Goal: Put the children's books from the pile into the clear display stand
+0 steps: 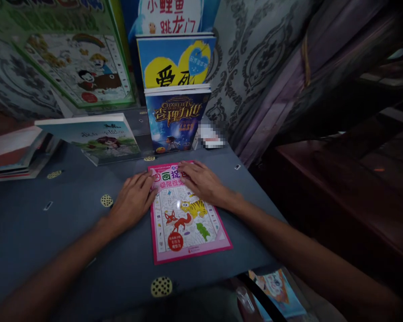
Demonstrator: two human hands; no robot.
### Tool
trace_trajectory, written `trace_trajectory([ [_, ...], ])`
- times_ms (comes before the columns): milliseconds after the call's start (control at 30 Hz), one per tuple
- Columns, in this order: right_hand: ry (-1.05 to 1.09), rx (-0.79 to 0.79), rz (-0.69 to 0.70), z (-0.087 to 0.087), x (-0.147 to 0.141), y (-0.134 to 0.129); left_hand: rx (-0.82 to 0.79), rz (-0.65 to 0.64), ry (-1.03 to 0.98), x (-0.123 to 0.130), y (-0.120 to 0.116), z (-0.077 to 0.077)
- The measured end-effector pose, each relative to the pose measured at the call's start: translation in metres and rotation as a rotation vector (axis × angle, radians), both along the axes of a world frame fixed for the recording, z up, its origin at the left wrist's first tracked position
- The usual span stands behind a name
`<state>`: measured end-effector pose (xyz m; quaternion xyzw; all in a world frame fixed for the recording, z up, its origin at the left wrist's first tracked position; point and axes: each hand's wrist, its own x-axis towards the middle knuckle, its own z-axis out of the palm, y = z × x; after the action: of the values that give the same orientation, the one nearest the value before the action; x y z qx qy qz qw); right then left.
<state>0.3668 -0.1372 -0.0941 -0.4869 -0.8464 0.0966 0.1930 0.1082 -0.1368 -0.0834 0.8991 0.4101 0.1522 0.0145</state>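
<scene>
A pink-bordered book point(188, 223) with a fox and a tiger on its cover lies flat on the grey table point(87, 241). My left hand point(130, 201) rests at the book's upper left edge, its fingers lying flat and touching the cover's side. On the upper right of the cover lies my right hand point(203, 181), fingers spread out flat over part of the title. Neither hand grips anything.
Behind the book stand a dark blue book point(174, 125), a blue and yellow book point(177, 62) and a green-framed book point(77, 67). An open-standing book point(110, 138) and a book stack point(16, 152) are at left. Another book point(278, 290) lies below the table's front edge.
</scene>
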Motion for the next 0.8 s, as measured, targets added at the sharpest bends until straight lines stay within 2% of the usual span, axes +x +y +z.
trace_trajectory([
  [100,0.026,0.005,-0.068,-0.002,0.012,0.001,-0.003,-0.002,0.015,0.000,0.000,0.001],
  [300,0.075,0.007,-0.077,-0.006,0.018,0.001,0.002,0.016,0.047,0.000,-0.002,0.001],
  [433,0.122,0.010,-0.055,-0.007,0.026,-0.016,0.000,0.030,0.053,0.000,-0.003,0.000],
  [533,0.186,0.021,-0.048,-0.005,0.032,-0.046,-0.002,0.029,0.050,0.000,-0.003,0.000],
  [667,0.235,0.040,-0.068,0.000,0.035,-0.103,-0.020,0.030,0.031,0.001,-0.003,0.001],
  [800,0.200,0.135,-0.048,0.005,0.035,-0.156,0.004,0.023,0.041,0.000,-0.003,-0.001],
])
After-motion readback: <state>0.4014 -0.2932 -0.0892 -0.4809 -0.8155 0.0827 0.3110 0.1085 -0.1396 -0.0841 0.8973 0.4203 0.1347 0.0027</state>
